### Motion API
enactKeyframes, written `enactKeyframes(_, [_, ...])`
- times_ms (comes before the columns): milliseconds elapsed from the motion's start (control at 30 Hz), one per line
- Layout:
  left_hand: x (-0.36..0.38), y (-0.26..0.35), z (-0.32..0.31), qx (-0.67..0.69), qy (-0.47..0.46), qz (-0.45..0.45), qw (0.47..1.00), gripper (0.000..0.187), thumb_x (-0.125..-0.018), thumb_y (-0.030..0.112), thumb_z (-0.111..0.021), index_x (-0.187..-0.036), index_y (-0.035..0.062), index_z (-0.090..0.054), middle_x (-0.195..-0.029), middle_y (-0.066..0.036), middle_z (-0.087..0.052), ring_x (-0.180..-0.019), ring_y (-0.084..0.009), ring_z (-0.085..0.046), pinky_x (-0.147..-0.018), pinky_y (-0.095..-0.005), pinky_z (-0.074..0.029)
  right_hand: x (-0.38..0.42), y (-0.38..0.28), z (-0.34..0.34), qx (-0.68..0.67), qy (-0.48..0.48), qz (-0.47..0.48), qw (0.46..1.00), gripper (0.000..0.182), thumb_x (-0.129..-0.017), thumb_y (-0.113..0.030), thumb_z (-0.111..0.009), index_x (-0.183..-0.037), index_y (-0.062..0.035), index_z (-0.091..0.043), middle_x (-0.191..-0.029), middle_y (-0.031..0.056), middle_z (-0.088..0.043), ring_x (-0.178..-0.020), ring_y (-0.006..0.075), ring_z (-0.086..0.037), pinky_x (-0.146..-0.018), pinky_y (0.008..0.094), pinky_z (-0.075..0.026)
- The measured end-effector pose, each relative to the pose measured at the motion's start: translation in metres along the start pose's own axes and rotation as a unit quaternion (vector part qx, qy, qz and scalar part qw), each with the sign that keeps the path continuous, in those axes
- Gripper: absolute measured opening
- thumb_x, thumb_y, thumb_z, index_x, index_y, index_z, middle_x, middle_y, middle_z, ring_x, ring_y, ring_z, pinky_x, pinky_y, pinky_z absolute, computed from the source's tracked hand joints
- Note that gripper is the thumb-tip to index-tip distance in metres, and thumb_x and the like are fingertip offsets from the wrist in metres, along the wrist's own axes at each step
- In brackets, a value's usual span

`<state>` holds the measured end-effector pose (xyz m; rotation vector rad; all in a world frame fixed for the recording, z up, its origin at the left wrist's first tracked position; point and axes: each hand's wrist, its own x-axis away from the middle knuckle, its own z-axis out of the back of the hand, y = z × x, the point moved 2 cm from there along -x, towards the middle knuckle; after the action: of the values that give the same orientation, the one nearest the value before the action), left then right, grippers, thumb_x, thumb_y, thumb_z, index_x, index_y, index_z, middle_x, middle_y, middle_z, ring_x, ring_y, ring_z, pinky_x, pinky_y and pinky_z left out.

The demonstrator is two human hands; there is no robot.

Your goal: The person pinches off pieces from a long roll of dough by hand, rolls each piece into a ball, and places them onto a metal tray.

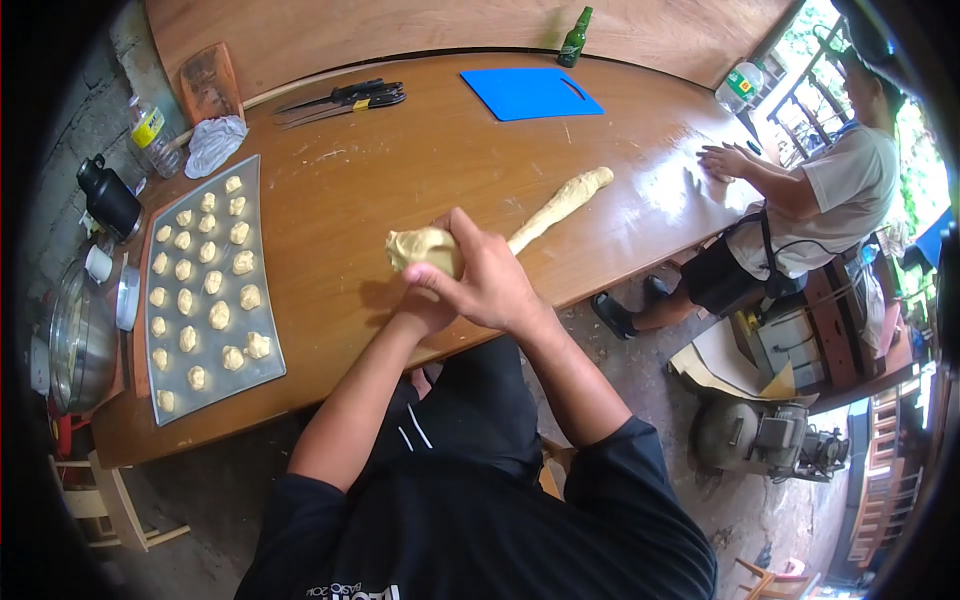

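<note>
Wooden tabletop (400, 170) fills most of the view, long and glossy, with a co-worker (820, 200) seated at its far right end, both palms flat on the wood. Along the left edge lies a metal baking tray (262, 375) carrying rows of small dough pieces (215, 282). Beside the tray sit a steel bowl (80, 345) and a black kettle (108, 198); further back lie a blue cutting board (530, 93), 2 knives (345, 100) and a green bottle (574, 38).

Near the middle of the tabletop, a long dough rope (560, 205) runs out toward the far right. Its thick near end, the dough lump (420, 248), is lifted in both hands — the right hand (490, 280) wraps over it from above, fingers curled tight, while the left hand (425, 310) closes around it from underneath, mostly hidden.

Judging by the tray, the step in hand looks like pinching a portion off the rope's end. The next move would call for a clean twist to separate a piece matching those already laid out — then a free spot on the tray.
</note>
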<state>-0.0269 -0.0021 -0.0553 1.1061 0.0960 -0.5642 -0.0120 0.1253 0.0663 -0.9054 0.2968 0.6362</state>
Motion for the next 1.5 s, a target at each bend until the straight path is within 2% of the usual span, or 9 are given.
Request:
enactKeyframes(167, [0.044,0.027,0.031,0.224,-0.026,0.156,0.962,0.056,-0.102,0.004,-0.072,-0.154,0.0046,-0.051,-0.154,-0.019,-0.058,-0.125,-0.0195,-0.067,-0.108,-0.0398,-0.057,0.019,0.024,-0.005,-0.016,-0.079,-0.035,0.996,0.034,-0.109,-0.033,-0.071,-0.105,-0.0005,-0.065,-0.075,0.0217,-0.073,-0.079,0.0447,-0.075,-0.068,0.0484,-0.057])
enactKeyframes(233, [0.061,0.053,0.052,0.363,0.14,0.116,0.914,0.071,-0.1,0.002,-0.077,-0.163,0.008,-0.046,-0.149,-0.015,-0.063,-0.122,-0.0171,-0.069,-0.108,-0.0361,-0.058,0.021,0.023,-0.004,0.02,-0.127,-0.076,0.989,0.038,-0.11,-0.037,-0.068,-0.096,-0.0022,-0.061,-0.079,0.0266,-0.071,-0.08,0.0497,-0.072,-0.068,0.0554,-0.056])
enactKeyframes(300, [0.069,0.064,0.065,0.332,0.171,0.118,0.92,0.075,-0.095,-0.004,-0.081,-0.163,0.0076,-0.051,-0.143,-0.012,-0.068,-0.119,-0.0168,-0.071,-0.102,-0.0316,-0.059,0.023,0.022,-0.013,-0.027,-0.162,-0.076,0.984,0.035,-0.111,-0.036,-0.066,-0.104,-0.0015,-0.068,-0.081,0.029,-0.07,-0.08,0.0512,-0.07,-0.069,0.0563,-0.054])
enactKeyframes(367, [0.071,0.071,0.077,0.032,0.078,0.053,0.995,0.059,-0.095,0.01,-0.087,-0.15,0.0064,-0.065,-0.129,-0.014,-0.078,-0.111,-0.0198,-0.076,-0.099,-0.033,-0.062,0.024,0.01,-0.016,-0.09,-0.189,-0.069,0.975,0.036,-0.113,-0.036,-0.064,-0.119,-0.0016,-0.072,-0.083,0.0293,-0.07,-0.079,0.0503,-0.07,-0.069,0.0543,-0.053])
enactKeyframes(567, [0.082,0.078,0.086,-0.008,0.154,-0.003,0.988,0.034,-0.097,0.014,-0.088,-0.128,0.0027,-0.078,-0.105,-0.01,-0.082,-0.083,-0.0118,-0.075,-0.07,-0.0277,-0.06,0.033,0.019,-0.014,-0.117,-0.209,-0.091,0.967,0.043,-0.115,-0.039,-0.061,-0.102,-0.0005,-0.074,-0.069,0.0239,-0.059,-0.06,0.0346,-0.052,-0.061,0.0463,-0.046])
enactKeyframes(833, [0.089,0.073,0.09,0.283,0.08,0.191,0.936,0.03,-0.111,0.026,-0.072,-0.114,-0.0035,-0.077,-0.087,-0.002,-0.073,-0.063,-0.0045,-0.059,-0.057,-0.0236,-0.051,0.047,0.021,0.0,-0.16,-0.204,-0.126,0.958,0.049,-0.117,-0.039,-0.06,-0.095,0.0026,-0.073,-0.064,0.0138,-0.054,-0.062,0.0184,-0.049,-0.06,0.0417,-0.045])
enactKeyframes(1000, [0.094,0.07,0.09,0.318,0.107,0.178,0.925,0.028,-0.11,0.023,-0.073,-0.119,-0.0039,-0.077,-0.092,-0.007,-0.077,-0.07,-0.0078,-0.069,-0.064,-0.0242,-0.059,0.047,0.009,0.013,-0.199,-0.206,-0.182,0.941,0.051,-0.118,-0.037,-0.059,-0.091,0.0042,-0.072,-0.063,0.0024,-0.053,-0.065,0.0099,-0.045,-0.058,0.0359,-0.042])
enactKeyframes(1333, [0.1,0.078,0.099,0.448,0.016,0.211,0.869,0.036,-0.112,0.021,-0.07,-0.135,-0.0066,-0.07,-0.108,-0.011,-0.077,-0.095,-0.0146,-0.078,-0.09,-0.0315,-0.067,0.048,0.019,0.019,-0.207,-0.215,-0.158,0.941,0.047,-0.116,-0.036,-0.064,-0.088,0.002,-0.072,-0.065,0.0023,-0.052,-0.064,0.0105,-0.046,-0.058,0.0347,-0.041])
enactKeyframes(1500, [0.099,0.073,0.097,0.43,0.068,0.214,0.875,0.034,-0.113,0.021,-0.067,-0.133,-0.0062,-0.071,-0.104,-0.013,-0.079,-0.082,-0.0143,-0.077,-0.077,-0.0317,-0.069,0.046,0.012,0.02,-0.204,-0.23,-0.069,0.949,0.037,-0.109,-0.033,-0.074,-0.097,0.0019,-0.074,-0.072,0.001,-0.06,-0.068,0.009,-0.055,-0.06,0.0297,-0.041])
